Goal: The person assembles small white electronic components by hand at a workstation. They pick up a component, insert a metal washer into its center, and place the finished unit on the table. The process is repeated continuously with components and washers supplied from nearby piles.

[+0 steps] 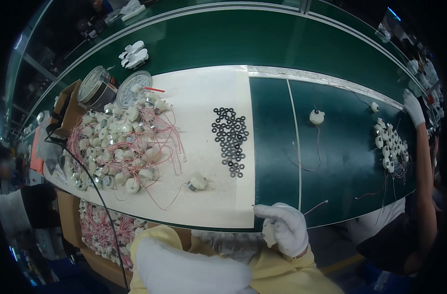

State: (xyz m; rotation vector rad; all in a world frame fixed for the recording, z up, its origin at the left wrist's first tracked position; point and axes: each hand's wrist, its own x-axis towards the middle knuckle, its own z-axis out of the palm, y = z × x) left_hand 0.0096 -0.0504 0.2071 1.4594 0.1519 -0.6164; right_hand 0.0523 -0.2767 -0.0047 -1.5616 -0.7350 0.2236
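My right hand, in a white glove, is at the front edge of the table with its fingers curled round a small white motor. Its index finger points left, over the border of the white sheet. A thin pink wire runs out past the back of this hand. Low in the middle lies my left arm, its white covering stretching toward the right; the fingers cannot be made out. Black rings are spread on the white sheet beyond my hands. A single motor rests left of them.
Many wired motors heap up at the left, beside a metal can and a cardboard box. A black cable crosses there. More motors fill a carton below. Another person's gloved hand reaches in near grouped motors.
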